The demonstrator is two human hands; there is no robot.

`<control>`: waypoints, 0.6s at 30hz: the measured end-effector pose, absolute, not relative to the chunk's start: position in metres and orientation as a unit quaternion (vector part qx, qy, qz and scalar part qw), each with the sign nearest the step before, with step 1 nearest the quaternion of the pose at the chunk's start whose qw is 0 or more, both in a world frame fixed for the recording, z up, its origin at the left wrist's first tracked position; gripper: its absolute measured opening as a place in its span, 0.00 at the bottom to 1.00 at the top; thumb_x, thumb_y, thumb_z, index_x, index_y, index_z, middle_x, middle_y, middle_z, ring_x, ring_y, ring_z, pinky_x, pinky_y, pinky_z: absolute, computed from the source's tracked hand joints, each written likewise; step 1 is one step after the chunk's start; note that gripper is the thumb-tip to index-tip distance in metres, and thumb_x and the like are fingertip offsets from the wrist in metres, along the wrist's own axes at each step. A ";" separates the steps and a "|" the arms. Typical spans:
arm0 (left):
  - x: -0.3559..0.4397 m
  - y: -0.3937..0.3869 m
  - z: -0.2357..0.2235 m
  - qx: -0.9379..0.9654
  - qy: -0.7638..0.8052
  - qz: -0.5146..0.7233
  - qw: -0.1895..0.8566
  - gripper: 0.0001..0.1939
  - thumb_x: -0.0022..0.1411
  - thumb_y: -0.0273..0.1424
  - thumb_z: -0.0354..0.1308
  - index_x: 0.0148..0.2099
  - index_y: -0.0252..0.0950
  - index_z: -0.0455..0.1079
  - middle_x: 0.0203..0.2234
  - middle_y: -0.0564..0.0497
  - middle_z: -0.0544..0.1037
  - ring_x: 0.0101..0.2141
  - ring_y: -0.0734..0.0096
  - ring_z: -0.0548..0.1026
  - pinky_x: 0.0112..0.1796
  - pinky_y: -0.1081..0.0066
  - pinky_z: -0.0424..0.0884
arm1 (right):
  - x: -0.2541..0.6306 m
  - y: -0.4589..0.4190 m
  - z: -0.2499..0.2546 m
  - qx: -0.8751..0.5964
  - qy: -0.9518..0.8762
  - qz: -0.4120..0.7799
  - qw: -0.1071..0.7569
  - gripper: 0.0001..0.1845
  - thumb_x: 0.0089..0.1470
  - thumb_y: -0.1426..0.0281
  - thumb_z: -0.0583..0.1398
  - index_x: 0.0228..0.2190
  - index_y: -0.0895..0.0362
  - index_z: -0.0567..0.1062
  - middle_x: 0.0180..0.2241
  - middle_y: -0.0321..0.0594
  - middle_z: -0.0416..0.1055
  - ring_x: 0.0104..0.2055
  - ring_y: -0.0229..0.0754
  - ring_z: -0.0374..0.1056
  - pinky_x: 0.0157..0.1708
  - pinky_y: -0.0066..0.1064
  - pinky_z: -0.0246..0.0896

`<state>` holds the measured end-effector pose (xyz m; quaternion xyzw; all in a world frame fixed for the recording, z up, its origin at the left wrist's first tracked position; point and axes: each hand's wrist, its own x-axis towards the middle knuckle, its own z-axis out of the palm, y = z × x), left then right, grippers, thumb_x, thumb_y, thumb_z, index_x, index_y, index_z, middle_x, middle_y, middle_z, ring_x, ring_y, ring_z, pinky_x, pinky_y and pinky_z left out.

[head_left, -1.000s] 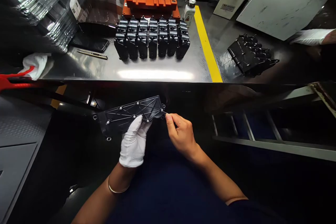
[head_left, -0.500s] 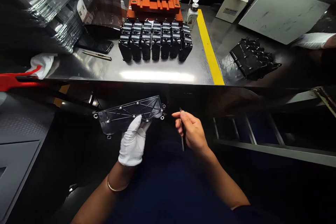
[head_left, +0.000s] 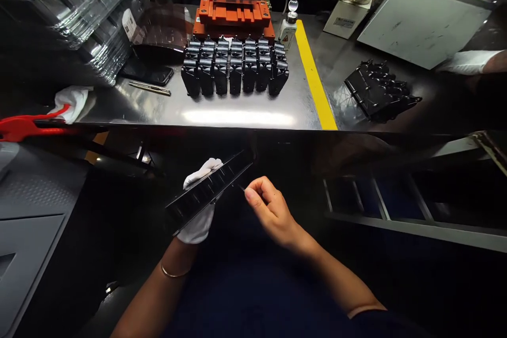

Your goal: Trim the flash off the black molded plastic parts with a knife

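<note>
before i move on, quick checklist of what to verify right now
1. Grip on the part: ok. The white-gloved left hand holds the black plastic plate, tilted edge-on.
2. Tool in hand: cannot tell. The bare right hand is by a thin dark tool tip, mostly hidden.
3. Tip clear of the plate: cannot tell. It sits very close to the edge.
4. Gloves on both hands: not ok. The right hand is bare.
5. Finished-looking stock: ok. The rows of black parts stand apart from your hands.
6. Co-worker's sleeve: ok. It is far right, apart from you.
</note>
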<state>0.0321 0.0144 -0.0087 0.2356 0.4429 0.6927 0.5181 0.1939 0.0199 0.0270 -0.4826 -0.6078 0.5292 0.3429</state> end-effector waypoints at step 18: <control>0.035 0.002 -0.007 0.297 0.425 0.749 0.412 0.15 0.47 0.44 0.67 0.35 0.44 0.73 0.49 0.51 0.75 0.57 0.54 0.66 0.55 0.53 0.62 | 0.180 0.022 0.015 -0.472 -0.622 0.447 0.436 0.10 0.54 0.64 0.60 0.27 0.57 0.74 0.23 0.35 0.70 0.24 0.34 0.63 0.24 0.27 0.57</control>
